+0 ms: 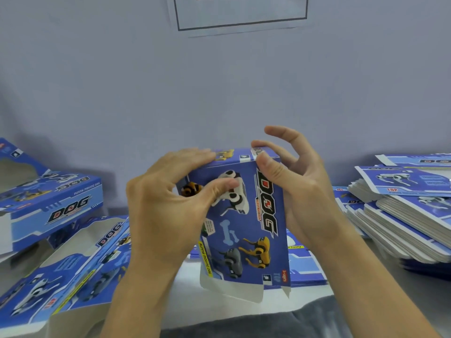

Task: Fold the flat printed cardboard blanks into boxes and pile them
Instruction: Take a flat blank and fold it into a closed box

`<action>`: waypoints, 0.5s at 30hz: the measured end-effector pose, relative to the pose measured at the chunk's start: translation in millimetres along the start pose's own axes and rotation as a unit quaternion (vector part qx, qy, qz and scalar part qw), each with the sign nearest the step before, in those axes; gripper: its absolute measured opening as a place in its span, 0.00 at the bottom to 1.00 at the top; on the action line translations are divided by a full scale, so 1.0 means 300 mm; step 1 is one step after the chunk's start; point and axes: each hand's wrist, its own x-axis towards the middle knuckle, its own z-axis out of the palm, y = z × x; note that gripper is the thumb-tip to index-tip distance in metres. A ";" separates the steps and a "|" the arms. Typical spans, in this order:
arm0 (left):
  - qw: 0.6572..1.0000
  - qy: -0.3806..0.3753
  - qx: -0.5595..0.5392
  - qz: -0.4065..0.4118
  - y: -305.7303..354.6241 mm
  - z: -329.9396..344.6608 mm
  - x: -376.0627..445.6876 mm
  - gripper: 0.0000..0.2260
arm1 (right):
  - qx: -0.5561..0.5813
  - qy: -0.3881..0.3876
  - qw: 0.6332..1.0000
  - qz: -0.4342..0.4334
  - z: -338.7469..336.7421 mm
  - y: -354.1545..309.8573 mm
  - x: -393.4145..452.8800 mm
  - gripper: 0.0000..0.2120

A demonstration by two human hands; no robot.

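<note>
Setting: packaging or assembly workstation, small-scale hand production. Evidence: thick stack of flat printed blanks [410, 215] at right, all one "DOG" toy design; several folded boxes [48, 203] of the same print piled at left; plain white table [185, 276]; bare pale wall [219, 93] bearing one bordered paper notice [241, 13].

Bare hands [168, 206], sleeveless forearms [136, 289]
</note>
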 end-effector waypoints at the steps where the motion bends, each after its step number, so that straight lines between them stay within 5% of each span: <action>1: 1.000 0.009 -0.007 -0.006 0.004 0.004 -0.001 0.19 | 0.001 0.004 1.000 -0.003 0.002 -0.002 -0.002 0.19; 10: 0.996 -0.005 -0.074 -0.038 0.008 -0.009 0.022 0.19 | 0.011 -0.002 0.999 -0.037 0.044 -0.061 -0.005 0.19; 15: 0.985 0.117 -0.108 -0.064 -0.053 -0.018 0.028 0.16 | -0.044 0.040 0.997 -0.046 0.029 -0.106 0.008 0.17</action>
